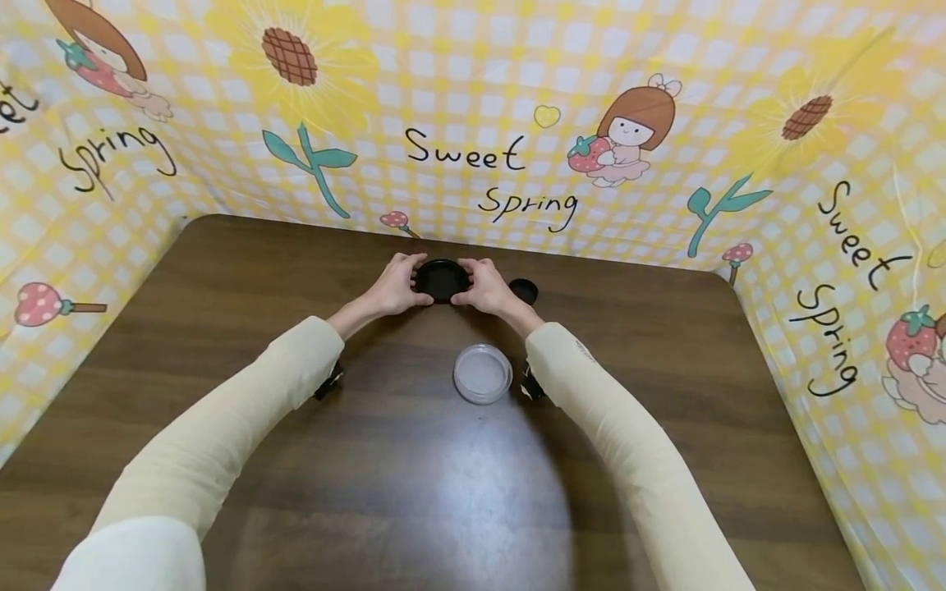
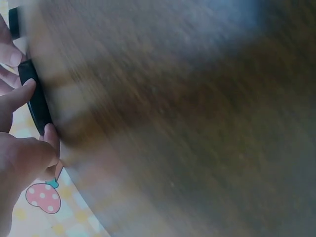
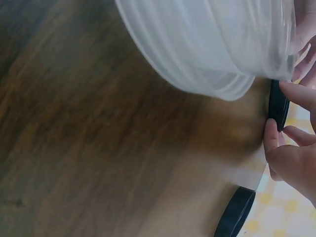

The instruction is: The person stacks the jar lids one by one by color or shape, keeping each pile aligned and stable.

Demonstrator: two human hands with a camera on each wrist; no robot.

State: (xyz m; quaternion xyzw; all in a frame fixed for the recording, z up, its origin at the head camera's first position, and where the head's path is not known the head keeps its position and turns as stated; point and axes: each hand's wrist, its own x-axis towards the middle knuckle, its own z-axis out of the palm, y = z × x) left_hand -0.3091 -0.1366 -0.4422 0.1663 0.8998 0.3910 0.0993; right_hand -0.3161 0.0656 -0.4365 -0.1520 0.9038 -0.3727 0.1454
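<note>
Both the left hand [image 1: 395,289] and right hand [image 1: 488,287] gripped the round black lid [image 1: 443,281] from opposite sides near the worktop [image 1: 310,484]'s far edge, beyond the clear container [image 1: 483,374]. Positioning that lid seemed the step in hand; next probably called for an even lift or clean release.

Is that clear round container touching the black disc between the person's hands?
Apart: the head view shows a strip of brown tabletop between the clear container and the black disc.
</note>
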